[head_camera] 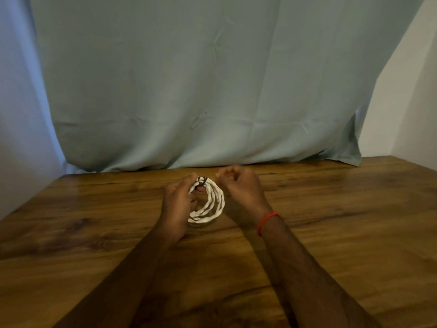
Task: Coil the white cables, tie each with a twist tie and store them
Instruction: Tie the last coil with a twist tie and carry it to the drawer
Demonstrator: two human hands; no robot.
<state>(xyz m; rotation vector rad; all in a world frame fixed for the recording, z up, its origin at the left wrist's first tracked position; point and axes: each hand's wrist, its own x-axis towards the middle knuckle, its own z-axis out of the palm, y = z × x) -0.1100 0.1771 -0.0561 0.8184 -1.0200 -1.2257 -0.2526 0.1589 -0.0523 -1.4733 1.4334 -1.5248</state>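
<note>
Pale green cloth (189, 79) hangs behind a wooden surface (331, 209), with plain wall on either side. From my station I see one white cable (214, 204) wound into a small coil near the middle of the surface. Its near end is low over the wood, though I cannot tell whether it touches. A dark twist tie (202, 179) is wrapped round the far side of the coil. The left hand (178, 204) grips the coil just beside the tie, fingers curled round the strands. The right hand (241, 185) is just beside the coil, apart from it, fingers curled. Whether it pinches a tie end I cannot tell.

I judge the cable light and springy, its loops ready to fan out if released. I would hold it at the tied bundle, not by a single loop.
</note>
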